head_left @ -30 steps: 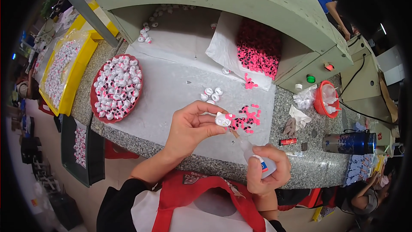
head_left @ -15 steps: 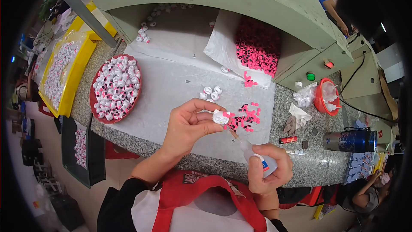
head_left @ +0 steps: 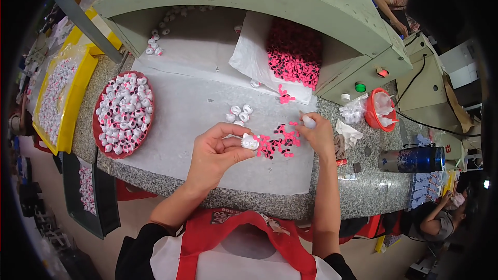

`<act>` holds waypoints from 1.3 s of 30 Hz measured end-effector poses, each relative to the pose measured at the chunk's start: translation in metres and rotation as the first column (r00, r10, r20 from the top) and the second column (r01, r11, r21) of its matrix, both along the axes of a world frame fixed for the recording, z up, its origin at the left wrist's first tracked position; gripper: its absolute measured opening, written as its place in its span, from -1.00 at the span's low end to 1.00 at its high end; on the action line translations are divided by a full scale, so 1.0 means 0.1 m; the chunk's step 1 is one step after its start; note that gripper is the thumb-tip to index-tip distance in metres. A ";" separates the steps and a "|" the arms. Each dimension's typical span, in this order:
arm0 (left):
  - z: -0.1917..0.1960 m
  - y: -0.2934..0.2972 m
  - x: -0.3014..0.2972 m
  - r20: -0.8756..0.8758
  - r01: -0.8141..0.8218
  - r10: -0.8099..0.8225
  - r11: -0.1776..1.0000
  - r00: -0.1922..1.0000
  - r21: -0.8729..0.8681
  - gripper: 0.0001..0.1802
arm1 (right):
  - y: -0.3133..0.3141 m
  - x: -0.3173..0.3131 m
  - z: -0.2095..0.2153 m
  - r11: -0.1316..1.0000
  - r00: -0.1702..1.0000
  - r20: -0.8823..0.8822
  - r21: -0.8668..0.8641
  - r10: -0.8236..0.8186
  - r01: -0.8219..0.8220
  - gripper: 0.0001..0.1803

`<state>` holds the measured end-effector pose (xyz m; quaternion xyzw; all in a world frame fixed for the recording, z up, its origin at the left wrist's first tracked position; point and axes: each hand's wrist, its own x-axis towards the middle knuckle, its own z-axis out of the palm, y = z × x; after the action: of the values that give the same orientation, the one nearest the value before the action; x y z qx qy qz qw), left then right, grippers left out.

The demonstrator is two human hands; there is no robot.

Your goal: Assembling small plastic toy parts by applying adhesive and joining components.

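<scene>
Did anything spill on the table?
Maybe: a few pink pieces lie just apart from the big pink pile, near the front edge of its white paper, as if they slid out.

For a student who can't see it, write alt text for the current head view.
A person's left hand holds a small white piece over pale paper, while the right hand grips a whitish bottle beside scattered pink pieces. A red bowl heaped with white-and-pink pieces stands left.
</scene>
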<state>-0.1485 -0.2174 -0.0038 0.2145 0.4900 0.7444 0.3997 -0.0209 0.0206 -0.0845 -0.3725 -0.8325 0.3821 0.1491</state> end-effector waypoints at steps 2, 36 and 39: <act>-0.04 -0.02 -0.01 -0.021 -0.016 0.016 1.000 1.000 -0.008 -0.67 | 0.07 -0.08 0.06 0.995 0.994 0.058 0.048 0.088 -0.090 -0.76; 0.07 -0.07 0.22 -0.185 0.024 0.014 0.978 0.983 0.206 -0.72 | -1.35 0.02 1.07 0.942 0.844 -0.535 -0.271 0.024 -0.199 -0.82; 0.06 -0.03 0.25 -0.263 -0.001 0.058 0.977 0.963 0.211 -0.73 | -1.30 0.02 1.08 0.962 0.826 -0.554 -0.152 0.106 -0.225 -0.80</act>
<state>-0.1233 -0.2206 0.0024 0.3468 0.4618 0.7617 0.2938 -0.0186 -0.1098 0.0235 -0.1891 -0.7405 0.5689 0.3038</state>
